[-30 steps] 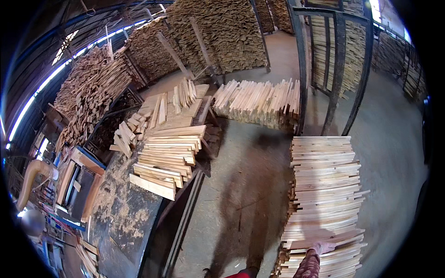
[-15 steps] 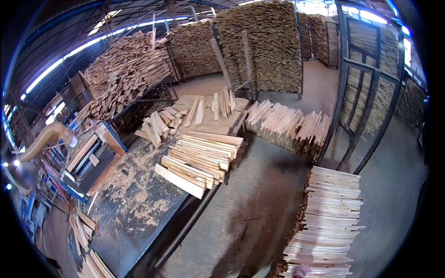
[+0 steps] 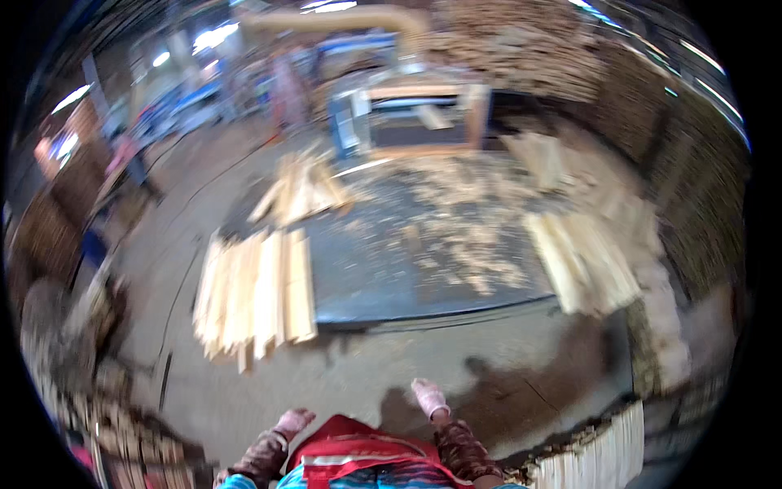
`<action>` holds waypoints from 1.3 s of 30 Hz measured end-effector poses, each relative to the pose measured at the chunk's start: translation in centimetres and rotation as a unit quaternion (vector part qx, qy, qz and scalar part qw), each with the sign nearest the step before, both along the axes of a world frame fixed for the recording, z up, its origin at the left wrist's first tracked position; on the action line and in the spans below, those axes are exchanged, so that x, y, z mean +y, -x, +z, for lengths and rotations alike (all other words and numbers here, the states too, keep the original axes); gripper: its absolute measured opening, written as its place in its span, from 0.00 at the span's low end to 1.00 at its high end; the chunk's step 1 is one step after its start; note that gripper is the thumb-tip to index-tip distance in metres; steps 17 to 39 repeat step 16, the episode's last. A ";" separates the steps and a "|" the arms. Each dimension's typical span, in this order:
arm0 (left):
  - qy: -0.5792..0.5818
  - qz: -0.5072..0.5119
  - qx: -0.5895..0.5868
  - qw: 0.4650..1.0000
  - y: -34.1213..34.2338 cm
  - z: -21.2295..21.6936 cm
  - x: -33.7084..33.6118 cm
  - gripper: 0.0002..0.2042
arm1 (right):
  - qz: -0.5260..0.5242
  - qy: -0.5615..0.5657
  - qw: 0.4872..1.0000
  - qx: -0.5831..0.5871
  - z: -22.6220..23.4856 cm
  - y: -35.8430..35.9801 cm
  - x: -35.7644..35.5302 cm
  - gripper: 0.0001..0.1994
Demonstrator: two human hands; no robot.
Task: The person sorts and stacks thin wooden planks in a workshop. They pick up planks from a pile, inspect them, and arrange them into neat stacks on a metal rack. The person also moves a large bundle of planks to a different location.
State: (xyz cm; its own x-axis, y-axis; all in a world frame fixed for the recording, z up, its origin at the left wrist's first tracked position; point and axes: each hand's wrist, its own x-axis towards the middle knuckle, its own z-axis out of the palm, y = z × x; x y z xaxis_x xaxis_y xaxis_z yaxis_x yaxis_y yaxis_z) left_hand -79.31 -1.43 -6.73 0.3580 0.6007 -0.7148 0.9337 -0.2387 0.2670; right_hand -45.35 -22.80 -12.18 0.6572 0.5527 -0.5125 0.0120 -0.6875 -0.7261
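Note:
My left hand (image 3: 295, 420), in a pinkish glove, hangs in front of my body with nothing in it, its fingers loosely stretched. On the other side my right hand (image 3: 429, 397), gloved alike, also holds nothing, with its fingers pointing forward; motion blurs both a little. Neither hand touches anything. Ahead stands a dark metal worktable (image 3: 366, 285) strewn with wood shavings (image 3: 464, 204). A row of wooden slats (image 3: 257, 289) lies at its left front corner, and another row of wooden slats (image 3: 582, 261) lies at its right end.
Behind the table is a woodworking machine (image 3: 423, 118) with a tan duct hose (image 3: 342, 20). More loose slats (image 3: 300, 187) lie at the table's back left. A stack of wood strips (image 3: 590, 452) is close at my right. Stacked wood (image 3: 138, 448) also stands at lower left.
My view has swung left, so the worktable and machine now lie straight ahead. Both of my hands have come into view; before, only a small part of one showed at the lower edge.

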 end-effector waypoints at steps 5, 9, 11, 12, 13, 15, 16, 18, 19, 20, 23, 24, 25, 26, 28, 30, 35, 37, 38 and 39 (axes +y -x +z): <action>0.026 0.380 -0.156 0.911 16.5 -2.8 1.7 0.23 | 0.003 -0.129 0.989 0.075 -0.8 8.8 15.0 0.24; -0.003 0.486 -0.157 0.860 24.6 -4.0 4.4 0.26 | 0.022 -0.137 0.988 0.074 0.9 13.5 25.5 0.25; -0.072 0.501 -0.134 0.852 25.2 -4.3 6.9 0.28 | 0.036 -0.090 0.991 0.093 0.3 13.3 29.9 0.27; -0.118 0.505 -0.168 0.838 25.4 -4.3 7.4 0.32 | 0.064 -0.061 0.988 0.124 3.8 13.8 31.7 0.28; -0.104 0.489 -0.191 0.845 20.7 -4.1 10.7 0.33 | 0.025 -0.085 0.993 0.073 -1.4 8.4 32.2 0.27; -0.105 0.464 -0.204 0.856 14.7 -1.2 16.3 0.36 | 0.084 0.112 0.988 0.060 -2.3 3.2 35.2 0.25; -0.104 0.416 -0.228 0.874 10.7 -1.2 22.0 0.36 | 0.289 0.113 0.940 -0.141 -3.3 2.4 36.5 0.21; -0.104 0.416 -0.228 0.874 10.7 -1.2 22.0 0.36 | 0.289 0.113 0.940 -0.141 -3.3 2.4 36.5 0.21; -0.104 0.416 -0.228 0.874 10.7 -1.2 22.0 0.36 | 0.289 0.113 0.940 -0.141 -3.3 2.4 36.5 0.21; -0.104 0.416 -0.228 0.874 10.7 -1.2 22.0 0.36 | 0.289 0.113 0.940 -0.141 -3.3 2.4 36.5 0.21; -0.104 0.416 -0.228 0.874 10.7 -1.2 22.0 0.36 | 0.289 0.113 0.940 -0.141 -3.3 2.4 36.5 0.21; -0.104 0.416 -0.228 0.874 10.7 -1.2 22.0 0.36 | 0.289 0.113 0.940 -0.141 -3.3 2.4 36.5 0.21; -0.104 0.416 -0.228 0.874 10.7 -1.2 22.0 0.36 | 0.289 0.113 0.940 -0.141 -3.3 2.4 36.5 0.21; -0.104 0.416 -0.228 0.874 10.7 -1.2 22.0 0.36 | 0.289 0.113 0.940 -0.141 -3.3 2.4 36.5 0.21; -0.104 0.416 -0.228 0.874 10.7 -1.2 22.0 0.36 | 0.289 0.113 0.940 -0.141 -3.3 2.4 36.5 0.21; -0.104 0.416 -0.228 0.874 10.7 -1.2 22.0 0.36 | 0.289 0.113 0.940 -0.141 -3.3 2.4 36.5 0.21; -0.104 0.416 -0.228 0.874 10.7 -1.2 22.0 0.36 | 0.289 0.113 0.940 -0.141 -3.3 2.4 36.5 0.21; -0.104 0.416 -0.228 0.874 10.7 -1.2 22.0 0.36 | 0.289 0.113 0.940 -0.141 -3.3 2.4 36.5 0.21; -0.104 0.416 -0.228 0.874 10.7 -1.2 22.0 0.36 | 0.289 0.113 0.940 -0.141 -3.3 2.4 36.5 0.21; -0.104 0.416 -0.228 0.874 10.7 -1.2 22.0 0.36 | 0.289 0.113 0.940 -0.141 -3.3 2.4 36.5 0.21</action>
